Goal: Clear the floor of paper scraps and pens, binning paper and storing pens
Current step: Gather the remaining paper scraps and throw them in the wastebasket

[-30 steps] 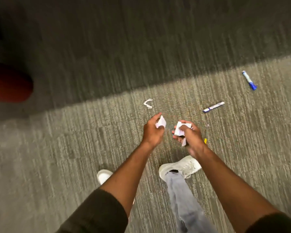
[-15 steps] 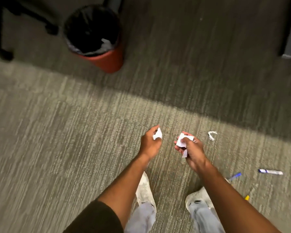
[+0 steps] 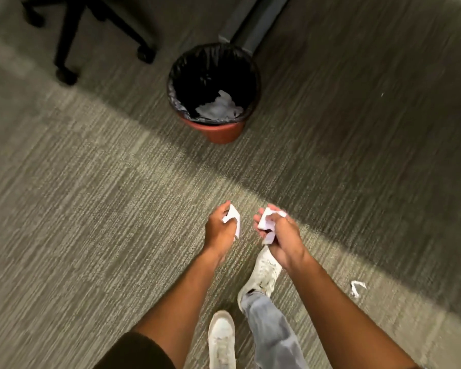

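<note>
My left hand (image 3: pixel 220 230) and right hand (image 3: pixel 280 235) each clench paper scraps (image 3: pixel 266 222); loose pieces could miss the lined bin (image 3: pixel 218 131) ahead.

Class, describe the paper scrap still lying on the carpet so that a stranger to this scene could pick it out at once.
Start at the red bin with the black liner, then follow the carpet toward the lower right, past the right hand. There lies the loose scrap, small, white and curled. Unlike the paper held in both hands, it rests on the floor, untouched.
</note>
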Available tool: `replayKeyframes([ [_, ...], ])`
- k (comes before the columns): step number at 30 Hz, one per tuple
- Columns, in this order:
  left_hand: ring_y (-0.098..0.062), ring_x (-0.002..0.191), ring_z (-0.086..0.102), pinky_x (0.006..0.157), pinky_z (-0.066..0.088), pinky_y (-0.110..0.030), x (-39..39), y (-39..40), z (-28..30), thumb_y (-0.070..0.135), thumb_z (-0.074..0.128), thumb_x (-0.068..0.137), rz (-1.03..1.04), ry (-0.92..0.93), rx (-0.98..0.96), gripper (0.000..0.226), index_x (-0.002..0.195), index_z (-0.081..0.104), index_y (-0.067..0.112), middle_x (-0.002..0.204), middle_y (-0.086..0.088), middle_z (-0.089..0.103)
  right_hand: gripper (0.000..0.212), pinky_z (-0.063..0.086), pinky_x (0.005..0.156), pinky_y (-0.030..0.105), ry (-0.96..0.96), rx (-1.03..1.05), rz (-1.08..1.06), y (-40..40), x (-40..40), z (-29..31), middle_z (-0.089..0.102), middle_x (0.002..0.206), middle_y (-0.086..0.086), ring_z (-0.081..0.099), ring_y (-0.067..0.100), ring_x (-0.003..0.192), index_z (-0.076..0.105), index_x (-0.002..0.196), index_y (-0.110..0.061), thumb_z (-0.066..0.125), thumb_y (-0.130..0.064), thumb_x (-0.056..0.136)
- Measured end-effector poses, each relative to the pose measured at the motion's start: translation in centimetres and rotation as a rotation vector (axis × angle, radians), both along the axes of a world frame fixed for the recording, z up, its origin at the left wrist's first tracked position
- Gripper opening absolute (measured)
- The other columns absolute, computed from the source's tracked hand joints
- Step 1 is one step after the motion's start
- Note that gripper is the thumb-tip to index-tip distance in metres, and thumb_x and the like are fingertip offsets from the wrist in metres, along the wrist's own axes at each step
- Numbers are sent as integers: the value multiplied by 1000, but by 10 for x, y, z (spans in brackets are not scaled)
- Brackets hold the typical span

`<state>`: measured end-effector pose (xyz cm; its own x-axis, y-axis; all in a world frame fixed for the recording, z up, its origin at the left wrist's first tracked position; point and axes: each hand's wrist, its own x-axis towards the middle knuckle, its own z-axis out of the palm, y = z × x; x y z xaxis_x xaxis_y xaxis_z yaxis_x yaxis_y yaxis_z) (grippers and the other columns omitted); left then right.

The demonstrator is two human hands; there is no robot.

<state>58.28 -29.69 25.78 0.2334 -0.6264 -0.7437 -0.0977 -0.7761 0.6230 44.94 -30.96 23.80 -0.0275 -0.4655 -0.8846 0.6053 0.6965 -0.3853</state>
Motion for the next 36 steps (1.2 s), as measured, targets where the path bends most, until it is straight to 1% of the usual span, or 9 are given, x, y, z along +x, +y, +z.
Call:
replayKeyframes([
  [6, -26, 117, 58, 101, 49, -46, -3, -88, 16, 1, 46, 89, 14, -38, -43, 55, 141, 49, 18, 137, -8, 57, 26, 51, 76, 32, 37, -50, 105, -90, 8, 11, 68, 107, 7, 67, 23, 97, 54, 121, -12, 45, -3, 99],
  [10, -20, 95, 64, 72, 56, -34, 7, -144, 17, -1, 47, 89, 31, -13, -100, 59, 143, 44, 23, 132, -5, 58, 26, 54, 91, 37, -27, -70, 93, -146, 22, 11, 68, 116, 10, 67, 25, 105, 56, 123, -12, 50, -8, 98],
  [14, -29, 114, 61, 98, 51, -47, 22, -198, 12, -1, 47, 86, 97, -40, -124, 55, 138, 50, 16, 131, -10, 60, 21, 53, 90, 38, -26, -104, 119, -198, 48, 12, 68, 109, 8, 68, 23, 96, 59, 115, -13, 51, -9, 97],
  [19, -29, 117, 58, 101, 49, -45, 46, -261, -4, -3, 44, 87, 169, -37, -156, 51, 136, 51, 10, 132, -15, 58, 24, 51, 89, 39, -23, -170, 112, -260, 78, 13, 65, 107, 11, 63, 25, 97, 58, 119, -6, 52, -17, 97],
  [23, -27, 121, 56, 106, 45, -45, 70, -305, -19, 1, 44, 88, 158, -112, -214, 53, 139, 47, 13, 135, -11, 56, 30, 48, 75, 36, -56, -144, 87, -299, 103, 11, 60, 93, 11, 59, 25, 84, 61, 97, -6, 51, -34, 99],
  [27, -24, 134, 44, 112, 35, -33, 88, -339, -38, 21, 49, 94, -18, -109, -189, 67, 154, 18, 23, 154, -9, 36, 52, 45, 106, 40, -144, -191, 69, -324, 123, -1, 65, 125, 11, 62, 26, 115, 54, 135, -7, 42, -45, 101],
  [31, -19, 151, 9, 123, 14, -40, 98, -348, -55, 44, 50, 94, -180, -210, -218, 80, 156, 4, 24, 165, -3, 6, 51, 49, 82, 22, -107, -144, 35, -329, 129, -10, 66, 111, -1, 65, 7, 93, 48, 141, -15, 39, -47, 101],
  [34, -20, 152, 0, 124, 8, -46, 97, -335, -65, 49, 46, 95, -331, -292, -227, 78, 156, 3, 25, 165, -2, 0, 52, 37, 93, 25, 12, -125, 40, -316, 119, -22, 55, 135, 0, 51, 10, 121, 43, 143, -18, 41, -47, 100],
  [36, -21, 152, -4, 123, 4, -48, 92, -323, -69, 51, 45, 96, -484, -383, -253, 77, 156, 3, 26, 165, -3, -2, 48, 39, 99, 31, 110, -129, -3, -298, 105, -31, 57, 128, -2, 50, 17, 124, 46, 140, -17, 45, -44, 99],
])
